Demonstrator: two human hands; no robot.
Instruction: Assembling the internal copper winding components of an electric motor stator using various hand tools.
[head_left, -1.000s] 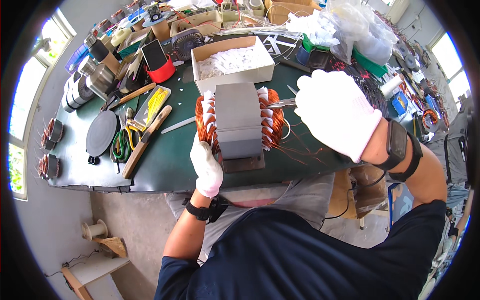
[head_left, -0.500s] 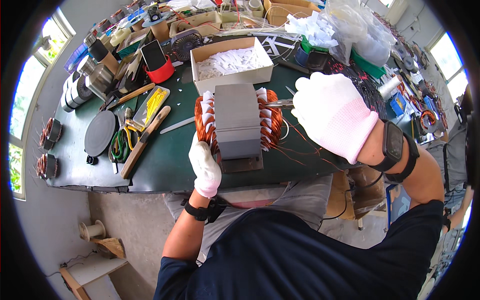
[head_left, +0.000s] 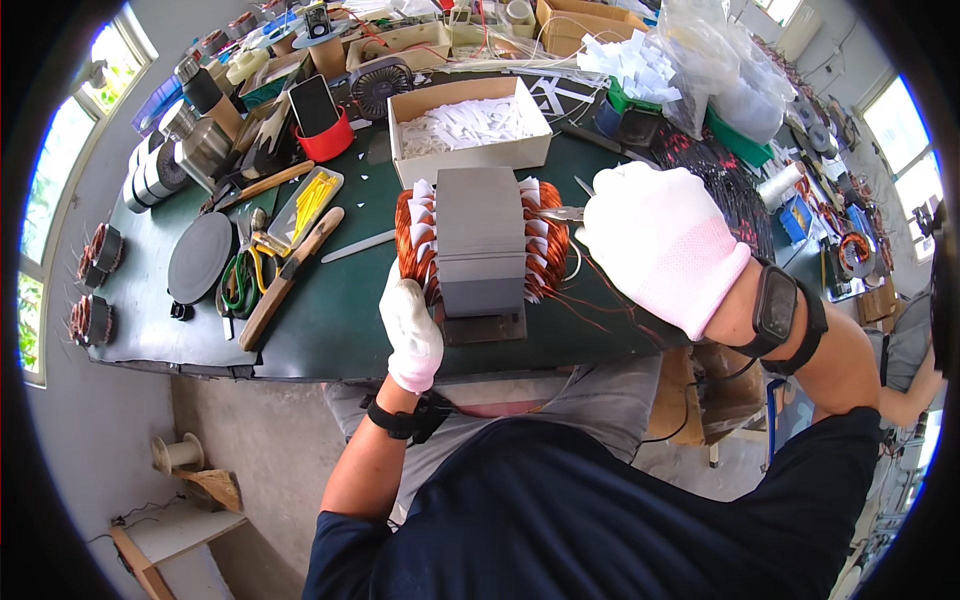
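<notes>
A grey laminated motor stator [head_left: 480, 240] stands on the bench in front of me, on a small dark metal base [head_left: 484, 328]. Copper windings [head_left: 547, 240] bulge from both of its ends, with white paper insulation pieces between the coils. My left hand [head_left: 411, 330], in a white glove, grips the stator's left end, its fingertips partly hidden by the coil. In my gloved right hand [head_left: 655, 235] is a pair of pliers [head_left: 565, 213], handles hidden in the closed fingers. Their jaws reach the upper part of the right-hand winding. Loose copper wires [head_left: 590, 308] trail to the right.
Behind the stator sits a white box [head_left: 470, 160] of paper strips. On the left lie a wooden-handled tool [head_left: 290, 280], green-handled scissors [head_left: 240, 283], yellow sleeves in a tray [head_left: 316, 200] and a grey disc [head_left: 199, 258]. Bundled dark wires [head_left: 720, 190] lie right.
My right hand and the pliers have shifted slightly left, closer to the stator. My left hand keeps its hold. The whole view has moved a little.
</notes>
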